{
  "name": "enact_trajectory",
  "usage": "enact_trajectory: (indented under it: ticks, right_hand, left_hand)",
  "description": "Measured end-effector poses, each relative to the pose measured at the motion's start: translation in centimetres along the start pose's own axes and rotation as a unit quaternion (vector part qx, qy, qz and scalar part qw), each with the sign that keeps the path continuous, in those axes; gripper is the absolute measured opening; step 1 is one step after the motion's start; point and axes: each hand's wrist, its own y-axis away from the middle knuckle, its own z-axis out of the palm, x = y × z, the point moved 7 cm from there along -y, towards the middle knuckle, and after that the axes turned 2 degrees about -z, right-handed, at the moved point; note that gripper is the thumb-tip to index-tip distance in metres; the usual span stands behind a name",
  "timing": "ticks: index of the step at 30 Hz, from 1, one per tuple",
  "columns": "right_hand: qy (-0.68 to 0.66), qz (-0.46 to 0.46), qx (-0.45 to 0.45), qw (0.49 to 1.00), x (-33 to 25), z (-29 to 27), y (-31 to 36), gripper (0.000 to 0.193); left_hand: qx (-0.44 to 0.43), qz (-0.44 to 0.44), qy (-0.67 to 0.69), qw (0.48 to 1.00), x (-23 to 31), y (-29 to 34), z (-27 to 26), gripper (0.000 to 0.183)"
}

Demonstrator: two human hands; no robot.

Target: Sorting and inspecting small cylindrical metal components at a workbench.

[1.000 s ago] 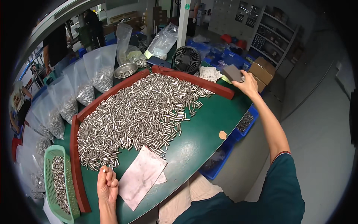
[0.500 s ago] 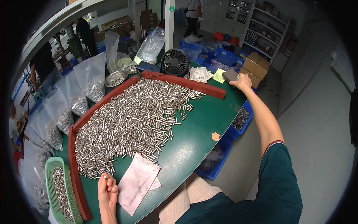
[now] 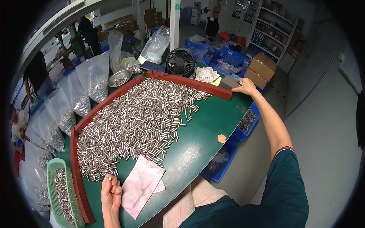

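My left hand [image 3: 111,193] is raised near the front edge of the green table, its fingers closed in a pinch on a small metal pin [image 3: 110,178] whose pale end shows. My right hand [image 3: 246,87] reaches to the far right corner, fingers curled at the side of a grey-brown block [image 3: 229,82]. A large spread of short shiny metal pins [image 3: 133,121] covers the table inside red rails [image 3: 190,83]. Beside my left hand lies a stained pale pink cloth [image 3: 141,186].
A green plastic basket [image 3: 53,190] of pins stands at the left, with plastic bags [image 3: 97,74] of pins behind. A black fan [image 3: 180,62], papers [image 3: 205,75] and a metal bowl [image 3: 119,78] sit along the back. Blue bins [image 3: 219,173] stand below the right edge.
The grey-brown block has shifted left and slightly down with my right hand, now covering most of the yellow note. A blue item shows behind it. My left hand has barely moved.
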Motion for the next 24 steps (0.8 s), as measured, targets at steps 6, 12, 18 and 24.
enact_trajectory:
  ticks: [6, 12, 18, 24]
  right_hand:
    - [-0.105, -0.035, 0.244, 0.964, -2.2, -2.8, 0.0, 0.058]
    - [-0.468, -0.195, 0.045, 0.861, -25.0, -4.6, 8.5, 0.019]
    - [-0.66, -0.299, -0.25, 0.643, -42.2, 1.2, 20.9, 0.02]
    - [-0.697, -0.265, -0.367, 0.556, -46.4, 8.6, 25.7, 0.037]
  left_hand:
    - [0.004, 0.01, -0.017, 1.0, 0.7, 0.6, 0.4, 0.021]
    - [0.05, 0.032, -0.051, 0.997, 2.0, -0.2, -0.1, 0.021]
    - [0.164, 0.111, -0.022, 0.98, 5.0, 1.5, -3.2, 0.022]
    - [0.218, 0.162, -0.177, 0.946, 7.2, 2.6, -4.0, 0.03]
